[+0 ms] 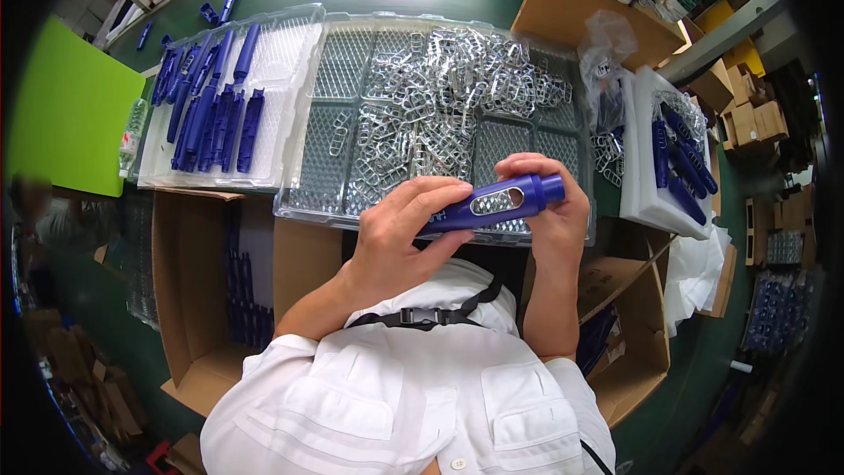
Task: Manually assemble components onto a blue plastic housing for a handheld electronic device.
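Both hands hold a dark blue plastic tubular casing [457, 213] in front of my chest, over the near edge of a clear tray [321, 158]. My left hand [400, 229] wraps its left part, thumb below and fingers above. My right hand [563, 211] grips the narrower right end, fingers curled behind it. A silver oval frame [476, 206] surrounds the window in the casing's side, and the window shows through to the far side. Beyond my hands, many loose silver oval frames [457, 75] lie heaped in the compartmented tray.
Several blue casing parts [211, 114] lie in a white tray [290, 79] at left. At right, finished-looking blue casings [681, 154] sit in a white foam box [635, 176]. Open cardboard boxes [193, 281] flank me below the trays. A plastic bottle [133, 136] stands at far left.
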